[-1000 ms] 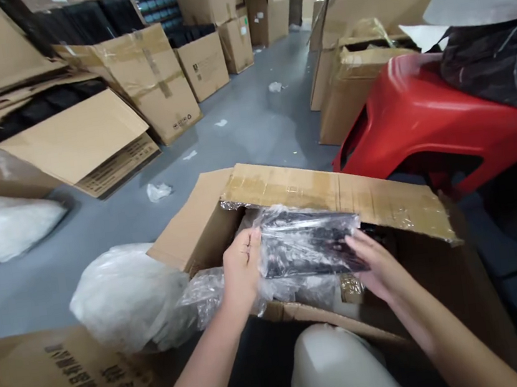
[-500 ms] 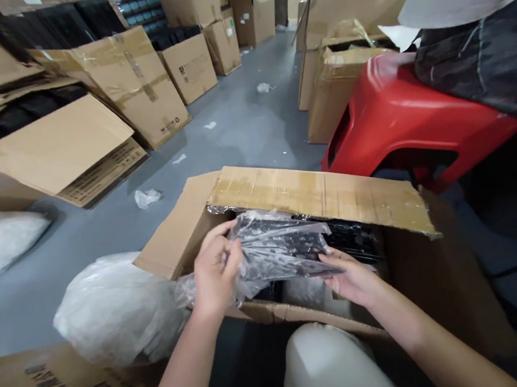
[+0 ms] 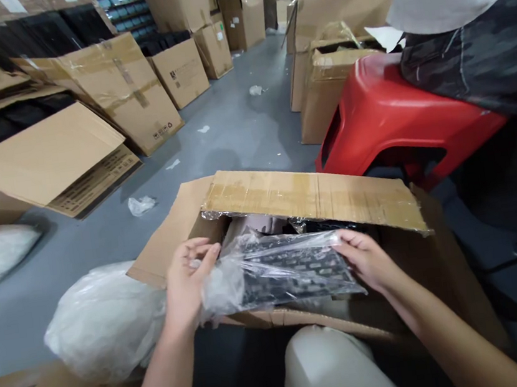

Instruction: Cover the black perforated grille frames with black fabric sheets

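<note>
A black keyboard (image 3: pixel 296 272) in a clear plastic bag is stretched between my two hands, above an open cardboard box (image 3: pixel 296 190). My left hand (image 3: pixel 185 284) is closed on the loose, crumpled left end of the bag (image 3: pixel 225 282), thumb uppermost. At the upper right corner of the keyboard, my right hand (image 3: pixel 365 261) pinches the bagged edge between thumb and fingers. Inside the box, partly hidden by the keyboard, lie pale wrapping (image 3: pixel 257 224) and dark, shiny items (image 3: pixel 333 227).
A stuffed white plastic bag (image 3: pixel 107 319) stands left of the box. Beyond the box, to the right, is a red plastic stool (image 3: pixel 399 113) with dark cloth on it. Open cartons (image 3: pixel 46 156) line the left side. Plastic scraps (image 3: pixel 142 205) lie on the grey floor.
The bagged keyboard has come lower and toward me, its keys now showing. My left hand moved left with the bag's end; my right hand moved up to the keyboard's upper right corner.
</note>
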### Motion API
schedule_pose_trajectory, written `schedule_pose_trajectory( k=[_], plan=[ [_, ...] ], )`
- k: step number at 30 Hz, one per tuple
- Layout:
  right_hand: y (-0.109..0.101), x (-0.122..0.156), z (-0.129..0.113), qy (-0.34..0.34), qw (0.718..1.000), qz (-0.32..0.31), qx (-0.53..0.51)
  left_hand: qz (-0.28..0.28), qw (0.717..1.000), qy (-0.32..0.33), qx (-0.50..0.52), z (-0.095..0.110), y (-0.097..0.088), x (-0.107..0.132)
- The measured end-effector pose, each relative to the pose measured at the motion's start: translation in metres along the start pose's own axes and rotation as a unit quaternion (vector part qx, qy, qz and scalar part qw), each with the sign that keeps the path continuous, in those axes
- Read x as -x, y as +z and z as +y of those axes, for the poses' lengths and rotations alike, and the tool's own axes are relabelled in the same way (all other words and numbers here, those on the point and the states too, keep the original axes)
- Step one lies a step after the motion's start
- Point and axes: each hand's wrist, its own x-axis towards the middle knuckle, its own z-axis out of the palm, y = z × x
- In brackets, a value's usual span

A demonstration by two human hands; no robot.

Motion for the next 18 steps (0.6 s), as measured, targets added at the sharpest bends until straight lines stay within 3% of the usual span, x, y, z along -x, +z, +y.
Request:
schedule_pose_trajectory(
  k=[2,3,4,6,8,10,12,14,15,18],
  plan=[
    [-0.008,-0.001,-0.031,-0.093,0.982,-0.031,0.163,0.01,0.991,0.085,-0.1,0.017,-0.002,0.003],
    [-0.007,0.0,-0.049,-0.138,0.958,-0.052,0.248,-0.004,0.981,0.137,-0.139,0.027,0.002,0.007],
    [-0.003,0.0,-0.065,-0.18,0.927,-0.071,0.322,-0.039,0.966,0.191,-0.167,0.039,0.009,0.013],
    [0.013,-0.001,-0.093,-0.233,0.864,-0.12,0.429,-0.159,0.924,0.276,-0.21,0.059,0.03,0.027],
    [0.028,-0.003,-0.109,-0.246,0.833,-0.181,0.461,-0.215,0.896,0.309,-0.234,0.07,0.05,0.039],
    [0.031,-0.008,-0.108,-0.229,0.855,-0.223,0.408,-0.238,0.888,0.312,-0.24,0.069,0.06,0.043],
    [0.022,-0.012,-0.092,-0.195,0.915,-0.216,0.279,-0.217,0.904,0.296,-0.219,0.06,0.059,0.039],
    [0.008,-0.012,-0.063,-0.155,0.963,-0.18,0.131,-0.15,0.941,0.254,-0.166,0.047,0.051,0.031],
    [0.003,-0.009,-0.045,-0.137,0.971,-0.176,0.08,-0.107,0.961,0.219,-0.13,0.041,0.047,0.027],
    [0.001,0.008,0.01,-0.065,0.986,-0.141,0.063,-0.008,0.995,0.098,-0.024,0.023,0.042,0.018]
  ],
)
